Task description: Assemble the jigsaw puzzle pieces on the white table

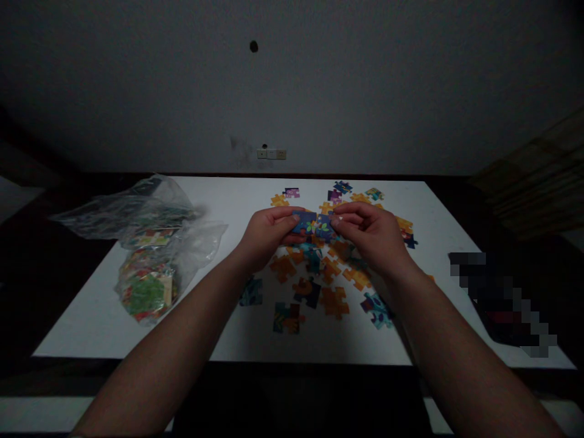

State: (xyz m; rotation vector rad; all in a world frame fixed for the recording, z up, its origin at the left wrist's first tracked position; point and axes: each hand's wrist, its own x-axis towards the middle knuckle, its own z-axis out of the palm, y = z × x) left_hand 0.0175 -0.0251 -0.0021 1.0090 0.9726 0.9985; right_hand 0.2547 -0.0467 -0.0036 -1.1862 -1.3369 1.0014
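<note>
Blue and flat, two jigsaw pieces (305, 222) are held side by side above one smooth white table (91, 328): the left hand (267, 237) pinches one between thumb and fingers, the right hand (376, 237) the other (whether their edges touch, I cannot tell). Below lie over a dozen knobbed loose pieces (334, 302), some overlapping. Leftward sit crinkled clear plastic bags (148, 292), apparently two; beyond, one grey wall (365, 91).

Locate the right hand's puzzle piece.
Head view, near centre: the blue piece is pinched in the right hand, just right of a second blue piece in the left hand, orange pieces scattered around.
</note>
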